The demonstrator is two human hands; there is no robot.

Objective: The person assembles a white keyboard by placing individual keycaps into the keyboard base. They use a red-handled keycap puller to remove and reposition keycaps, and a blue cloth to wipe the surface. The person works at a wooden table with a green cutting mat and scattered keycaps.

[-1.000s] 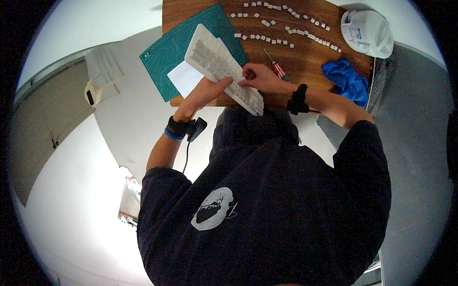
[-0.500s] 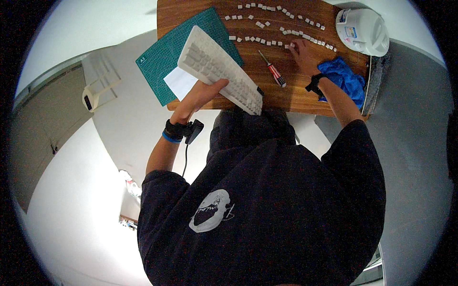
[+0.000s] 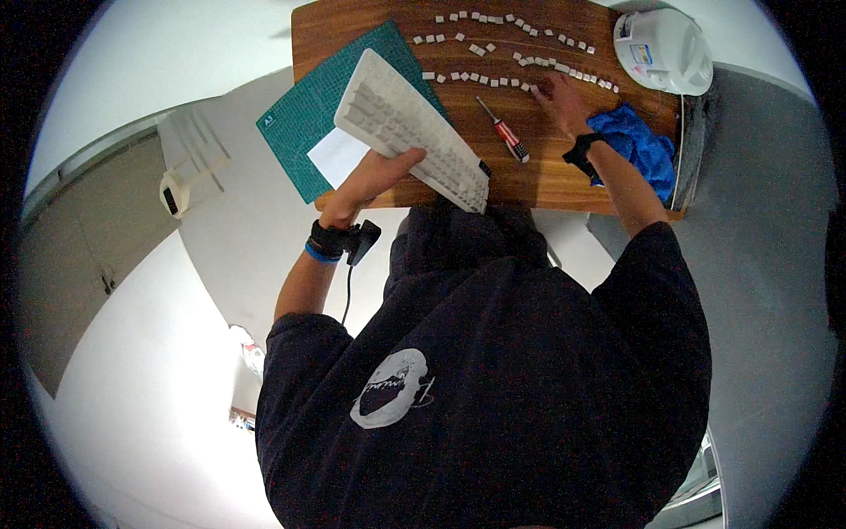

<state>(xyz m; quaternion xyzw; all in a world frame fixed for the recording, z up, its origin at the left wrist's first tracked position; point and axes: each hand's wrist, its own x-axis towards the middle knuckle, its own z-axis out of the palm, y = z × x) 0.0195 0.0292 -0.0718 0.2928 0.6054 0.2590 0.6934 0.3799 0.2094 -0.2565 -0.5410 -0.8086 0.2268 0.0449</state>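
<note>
My left hand grips a white keyboard by its near long side, thumb over the keys. The keyboard is held tilted, its far end above the green cutting mat and its near end by my lap. Over the wooden table my right hand reaches down with its fingers apart. Its fingertips are at the right end of the nearest row of small white keycaps, by the last keycap. Whether they touch that keycap is too small to tell. A red-handled screwdriver lies between my hands.
More keycaps lie in wavy rows farther back on the wooden table. A white paper sheet rests on the mat. At right are a blue cloth and a white tub. A cable hangs from my left wrist's device.
The view has shifted slightly. My right fingertips have spread a little at the row's end, where a keycap now sits against its neighbour. My left hand keeps its grip on the keyboard.
</note>
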